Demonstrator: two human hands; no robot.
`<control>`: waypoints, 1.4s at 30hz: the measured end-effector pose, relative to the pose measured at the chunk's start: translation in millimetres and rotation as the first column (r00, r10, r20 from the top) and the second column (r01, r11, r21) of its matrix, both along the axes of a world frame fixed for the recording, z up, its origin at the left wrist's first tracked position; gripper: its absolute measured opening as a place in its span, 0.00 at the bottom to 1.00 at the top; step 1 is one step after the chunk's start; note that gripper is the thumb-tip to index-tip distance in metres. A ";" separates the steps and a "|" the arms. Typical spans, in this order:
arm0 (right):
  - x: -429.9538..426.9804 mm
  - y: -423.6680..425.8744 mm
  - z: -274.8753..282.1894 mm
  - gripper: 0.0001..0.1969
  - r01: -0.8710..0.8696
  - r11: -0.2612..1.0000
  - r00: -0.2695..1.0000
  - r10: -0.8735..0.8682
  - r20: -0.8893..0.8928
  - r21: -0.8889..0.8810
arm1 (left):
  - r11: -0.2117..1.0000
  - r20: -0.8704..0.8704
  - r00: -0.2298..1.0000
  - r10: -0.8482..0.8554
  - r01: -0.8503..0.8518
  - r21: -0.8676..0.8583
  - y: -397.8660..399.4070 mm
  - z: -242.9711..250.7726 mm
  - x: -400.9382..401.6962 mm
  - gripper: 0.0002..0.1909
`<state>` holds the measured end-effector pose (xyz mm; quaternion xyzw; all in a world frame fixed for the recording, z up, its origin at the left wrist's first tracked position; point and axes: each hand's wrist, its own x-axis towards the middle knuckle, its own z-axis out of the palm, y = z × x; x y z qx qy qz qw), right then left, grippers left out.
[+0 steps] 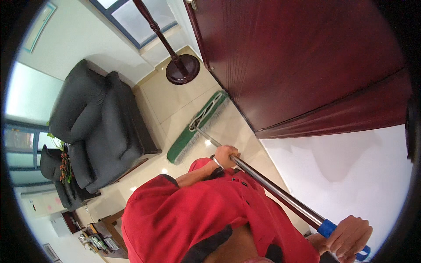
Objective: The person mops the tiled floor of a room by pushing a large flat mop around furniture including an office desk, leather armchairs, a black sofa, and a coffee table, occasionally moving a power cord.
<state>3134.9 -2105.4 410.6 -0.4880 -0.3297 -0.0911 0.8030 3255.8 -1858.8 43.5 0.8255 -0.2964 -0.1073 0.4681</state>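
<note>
A flat dust mop runs from lower right up to the floor in front of me. My left hand (pixel 227 156), with a silver bracelet at the wrist, is wrapped around the lower part of its metal pole (pixel 279 189). At the pole's upper end, my right hand (pixel 350 237) clasps the blue grip (pixel 326 228). The green mop head (pixel 184 144) with a grey fringe lies on the glossy tiled floor (pixel 171 102). Its far end is close to the bottom edge of a dark red wooden door (pixel 296 65); whether they touch, I cannot tell.
A round-based dark wooden stand (pixel 183 69) is in the corner beyond the mop head. To the left is a dark grey armchair (pixel 108 131), with a plant (pixel 65 166) behind it. A table (pixel 113 235) with objects stands at lower left. A white wall (pixel 315 161) adjoins the door.
</note>
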 end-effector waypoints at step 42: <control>-477.5 -63.8 -28.6 0.14 0.517 0.852 0.853 -0.506 -0.132 0.077 | 0.795 -0.152 0.816 -0.557 0.577 0.188 -85.1 -42.3 -405.6 0.09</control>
